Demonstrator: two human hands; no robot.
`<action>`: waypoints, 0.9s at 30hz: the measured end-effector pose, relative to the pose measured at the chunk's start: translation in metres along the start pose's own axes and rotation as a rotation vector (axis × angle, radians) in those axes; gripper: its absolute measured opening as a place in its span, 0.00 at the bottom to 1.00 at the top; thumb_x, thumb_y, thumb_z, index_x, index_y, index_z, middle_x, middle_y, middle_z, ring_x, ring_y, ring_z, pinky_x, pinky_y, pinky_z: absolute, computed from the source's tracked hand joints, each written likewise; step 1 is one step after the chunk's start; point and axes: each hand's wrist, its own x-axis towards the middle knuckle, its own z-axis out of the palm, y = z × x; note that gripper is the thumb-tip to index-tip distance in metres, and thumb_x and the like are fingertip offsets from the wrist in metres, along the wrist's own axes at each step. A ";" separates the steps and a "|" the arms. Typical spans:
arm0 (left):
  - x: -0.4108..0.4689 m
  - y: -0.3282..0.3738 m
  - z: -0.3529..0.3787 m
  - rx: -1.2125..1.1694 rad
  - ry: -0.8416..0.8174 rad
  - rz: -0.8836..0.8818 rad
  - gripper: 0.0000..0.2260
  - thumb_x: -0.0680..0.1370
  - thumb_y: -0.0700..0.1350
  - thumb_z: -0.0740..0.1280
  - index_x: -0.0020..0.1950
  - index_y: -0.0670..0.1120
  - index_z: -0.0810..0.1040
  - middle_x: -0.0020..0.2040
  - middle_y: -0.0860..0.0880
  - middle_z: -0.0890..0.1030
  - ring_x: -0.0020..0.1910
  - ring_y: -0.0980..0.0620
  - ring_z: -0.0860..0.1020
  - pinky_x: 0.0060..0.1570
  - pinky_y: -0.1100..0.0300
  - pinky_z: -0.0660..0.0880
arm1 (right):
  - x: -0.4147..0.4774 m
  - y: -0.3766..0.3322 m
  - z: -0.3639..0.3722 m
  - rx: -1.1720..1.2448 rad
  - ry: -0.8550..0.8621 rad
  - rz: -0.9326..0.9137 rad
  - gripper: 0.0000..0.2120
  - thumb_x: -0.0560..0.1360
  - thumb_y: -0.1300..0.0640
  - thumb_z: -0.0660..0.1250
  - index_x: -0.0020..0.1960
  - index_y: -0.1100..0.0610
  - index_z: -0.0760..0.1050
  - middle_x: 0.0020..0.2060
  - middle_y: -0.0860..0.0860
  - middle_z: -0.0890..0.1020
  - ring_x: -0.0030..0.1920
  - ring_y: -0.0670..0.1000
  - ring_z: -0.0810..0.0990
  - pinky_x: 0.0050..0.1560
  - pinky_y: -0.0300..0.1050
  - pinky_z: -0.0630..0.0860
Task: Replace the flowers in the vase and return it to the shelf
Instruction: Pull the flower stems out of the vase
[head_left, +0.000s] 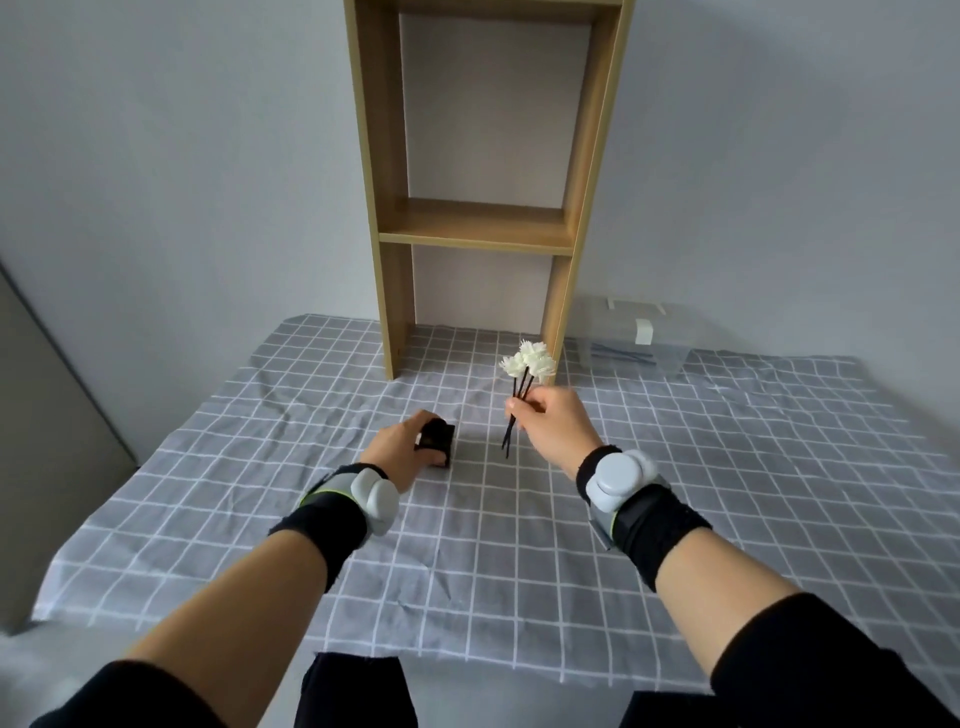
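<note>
The vase (437, 441), small and black, stands on the checked cloth (519, 545) left of frame centre, the left hand (400, 449) clasped around it. Right of centre, the right hand (558, 423) pinches the dark stems of white flowers (527, 360), held above the cloth.

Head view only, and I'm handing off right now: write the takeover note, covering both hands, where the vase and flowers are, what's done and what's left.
Left hand: wrapped around the small black vase, which stands on the checked cloth in front of the shelf.
Right hand: pinching the dark stems of the white flowers, held up in the air to the right of the vase, not in it.
Clear box, right of the shelf: thin dark stems lie inside; I cannot tell what they are.
Done: vase is off the shelf; both shelf levels in view are bare.
Left: get the flowers into the vase, then put the vase back on the shelf.
</note>
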 end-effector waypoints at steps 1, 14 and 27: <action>-0.001 -0.005 -0.003 0.011 0.008 -0.001 0.21 0.76 0.45 0.74 0.68 0.50 0.74 0.57 0.44 0.83 0.53 0.42 0.80 0.49 0.57 0.71 | -0.004 0.009 0.001 0.024 -0.028 0.029 0.13 0.78 0.51 0.67 0.39 0.57 0.82 0.32 0.50 0.84 0.31 0.47 0.78 0.40 0.47 0.77; -0.010 -0.024 -0.012 0.033 0.049 -0.079 0.23 0.78 0.45 0.72 0.72 0.50 0.71 0.62 0.42 0.80 0.56 0.41 0.80 0.56 0.47 0.77 | -0.033 0.056 0.025 0.198 -0.198 0.196 0.10 0.78 0.51 0.70 0.44 0.56 0.84 0.40 0.50 0.87 0.34 0.44 0.78 0.44 0.42 0.80; -0.020 0.037 0.040 -0.161 0.141 0.083 0.12 0.84 0.51 0.60 0.66 0.50 0.73 0.41 0.53 0.85 0.38 0.53 0.83 0.39 0.62 0.76 | -0.037 0.060 0.023 0.427 -0.185 0.315 0.07 0.76 0.54 0.74 0.45 0.59 0.84 0.39 0.56 0.82 0.29 0.44 0.72 0.28 0.38 0.69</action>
